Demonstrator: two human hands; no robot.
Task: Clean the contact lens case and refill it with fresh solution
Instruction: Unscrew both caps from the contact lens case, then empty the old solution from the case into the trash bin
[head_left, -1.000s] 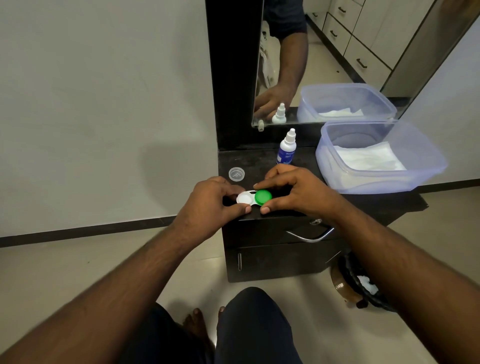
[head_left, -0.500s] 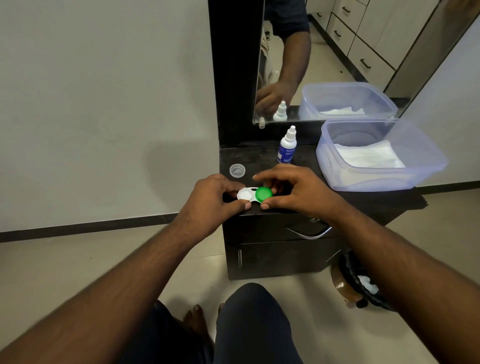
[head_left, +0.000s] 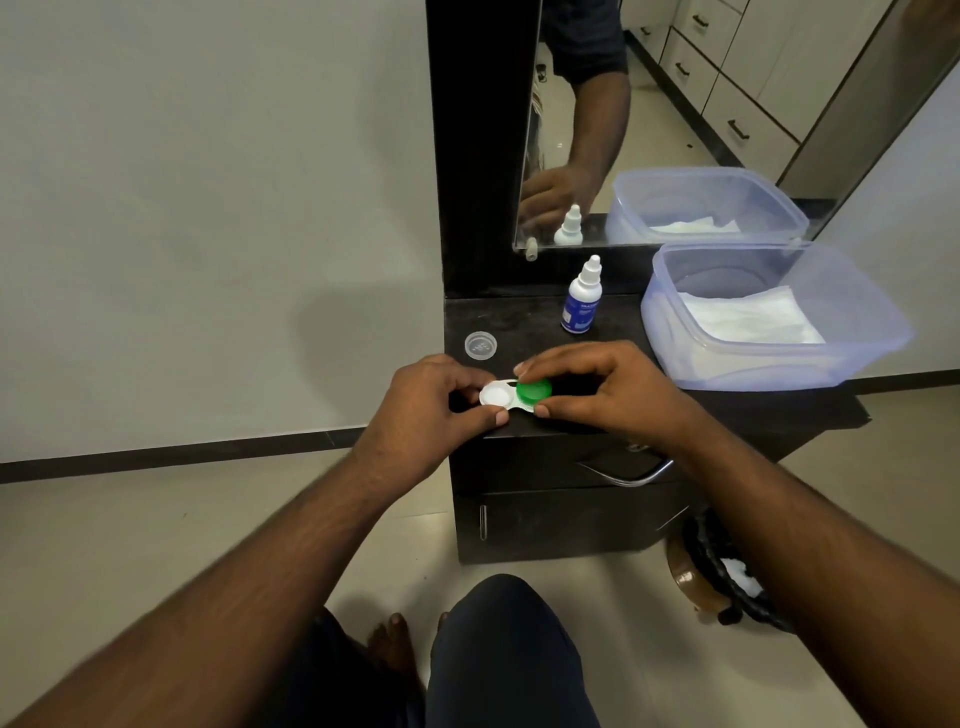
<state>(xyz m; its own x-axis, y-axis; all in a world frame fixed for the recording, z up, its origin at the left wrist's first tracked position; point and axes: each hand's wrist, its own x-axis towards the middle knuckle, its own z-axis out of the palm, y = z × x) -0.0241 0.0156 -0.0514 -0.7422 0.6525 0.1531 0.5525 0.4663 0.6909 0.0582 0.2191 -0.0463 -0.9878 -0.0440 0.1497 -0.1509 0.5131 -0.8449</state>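
A white contact lens case (head_left: 497, 396) lies at the front edge of the dark cabinet top (head_left: 524, 322). Its left well is uncovered and its right well carries a green cap (head_left: 534, 391). My left hand (head_left: 431, 410) pinches the case's left end between thumb and fingers. My right hand (head_left: 602, 392) grips the green cap with thumb and forefinger. A small white solution bottle (head_left: 582, 301) with a blue label stands upright behind the hands. A clear round cap (head_left: 480, 345) lies on the cabinet top to the left.
A translucent plastic tub (head_left: 852, 332) holding white tissues sits on the right of the cabinet. A mirror (head_left: 675, 119) stands behind. A bin with a dark liner (head_left: 727, 582) is on the floor at the right. My knee and foot are below.
Both hands stay on the case. My right fingers have shifted around the green cap, which now looks slightly tilted.
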